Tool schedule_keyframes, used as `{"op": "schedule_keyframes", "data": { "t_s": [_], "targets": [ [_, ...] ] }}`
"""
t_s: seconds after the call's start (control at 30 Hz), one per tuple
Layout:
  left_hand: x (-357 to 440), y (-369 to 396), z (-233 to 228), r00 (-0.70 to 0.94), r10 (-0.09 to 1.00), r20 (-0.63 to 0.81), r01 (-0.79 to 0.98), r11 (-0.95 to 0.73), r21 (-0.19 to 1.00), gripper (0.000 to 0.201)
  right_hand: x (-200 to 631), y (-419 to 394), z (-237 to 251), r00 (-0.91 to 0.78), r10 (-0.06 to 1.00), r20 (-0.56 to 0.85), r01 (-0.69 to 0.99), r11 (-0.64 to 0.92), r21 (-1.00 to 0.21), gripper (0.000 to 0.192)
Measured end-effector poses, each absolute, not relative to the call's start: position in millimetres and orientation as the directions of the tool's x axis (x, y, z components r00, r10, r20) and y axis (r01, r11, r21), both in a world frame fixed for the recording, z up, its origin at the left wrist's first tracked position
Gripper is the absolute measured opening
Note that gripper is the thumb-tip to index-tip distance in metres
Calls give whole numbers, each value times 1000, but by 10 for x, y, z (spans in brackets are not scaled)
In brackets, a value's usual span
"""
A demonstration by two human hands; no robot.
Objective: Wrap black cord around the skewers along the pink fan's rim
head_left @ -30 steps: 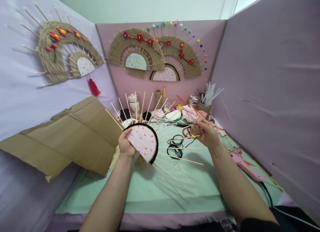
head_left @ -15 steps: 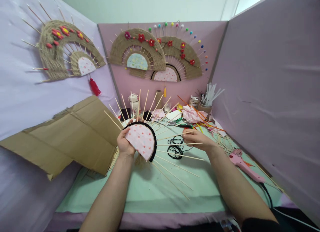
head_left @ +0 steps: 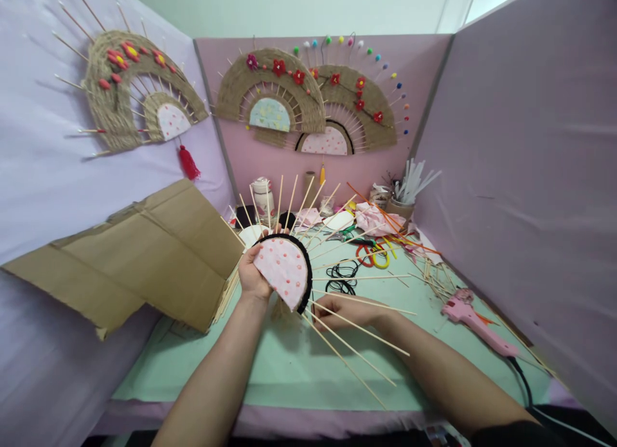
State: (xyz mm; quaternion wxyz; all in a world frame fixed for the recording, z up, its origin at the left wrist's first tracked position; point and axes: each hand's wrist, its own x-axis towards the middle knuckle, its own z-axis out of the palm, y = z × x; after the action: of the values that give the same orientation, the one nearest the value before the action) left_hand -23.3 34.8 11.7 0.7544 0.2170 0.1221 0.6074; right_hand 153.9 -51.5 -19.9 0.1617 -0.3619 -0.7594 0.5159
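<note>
My left hand (head_left: 254,274) grips the flat side of a half-round fan (head_left: 283,270), covered in pink dotted fabric with a black cord band (head_left: 308,273) along its curve. Thin wooden sticks (head_left: 361,278) radiate from that curved edge. Behind the lower sticks, my right hand (head_left: 332,310) is closed in a pinch close to the band. A short piece of black cord shows at its fingertips, and loose loops of black cord (head_left: 341,276) lie on the table just beyond.
A pink glue gun (head_left: 479,321) lies at the right. Folded cardboard (head_left: 144,254) leans on the left. Scissors (head_left: 380,256), pink fabric (head_left: 378,219) and a pot of white sticks (head_left: 401,206) are at the back. Finished fans (head_left: 231,100) hang on the walls.
My right hand has moved left and down from beyond the cord loops to behind the lower sticks by the band. The fan has shifted slightly right in view, still in my left hand.
</note>
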Motion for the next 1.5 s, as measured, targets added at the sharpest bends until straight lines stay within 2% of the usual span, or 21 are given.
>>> {"op": "schedule_keyframes", "data": {
  "t_s": [0.07, 0.17, 0.27, 0.33, 0.43, 0.57, 0.63, 0.83, 1.03, 1.3, 1.4, 1.5],
  "targets": [
    [-232, 336, 120, 242, 966, 91, -865, 172, 471, 39, 1573, -517, -174, -650, 752, -108, 404, 221, -888, 23],
    [-239, 339, 118, 222, 970, 97, -870, 152, 470, 38, 1681, -503, -130, -539, 842, -3, 435, 275, -857, 21],
    [-240, 350, 114, 225, 968, 111, -871, 149, 469, 39, 1752, -482, -110, -406, 904, 130, 415, 310, -856, 37],
    [-232, 352, 112, 224, 968, 110, -867, 146, 477, 39, 1743, -470, -116, -342, 912, 227, 309, 337, -889, 44],
    [-206, 346, 103, 211, 973, 97, -862, 138, 487, 40, 1653, -456, -152, -317, 899, 302, 31, 328, -944, 44],
    [-167, 331, 76, 229, 973, 7, -829, 191, 526, 39, 1499, -442, -232, -306, 921, 241, -361, 122, -925, 43],
    [-155, 331, 57, 229, 972, -60, -800, 223, 557, 39, 1455, -441, -259, -333, 920, 205, -460, 31, -887, 47],
    [-134, 377, -12, 200, 962, -183, -774, 270, 573, 30, 1461, -454, -235, -408, 898, 166, -469, -50, -882, 59],
    [-108, 389, -29, 215, 942, -256, -744, 328, 582, 21, 1435, -487, -192, -410, 903, 128, -531, -122, -838, 52],
    [-77, 357, -1, 213, 955, -209, -706, 298, 643, 22, 1428, -479, -258, -378, 923, 71, -593, -182, -785, 47],
    [-33, 342, -26, 238, 960, -150, -670, 274, 690, 21, 1430, -444, -316, -274, 960, 52, -607, -131, -784, 38],
    [-2, 324, -51, 157, 987, -38, -625, 129, 770, 25, 1472, -407, -324, -162, 985, 55, -606, -55, -794, 28]
  ]
}}
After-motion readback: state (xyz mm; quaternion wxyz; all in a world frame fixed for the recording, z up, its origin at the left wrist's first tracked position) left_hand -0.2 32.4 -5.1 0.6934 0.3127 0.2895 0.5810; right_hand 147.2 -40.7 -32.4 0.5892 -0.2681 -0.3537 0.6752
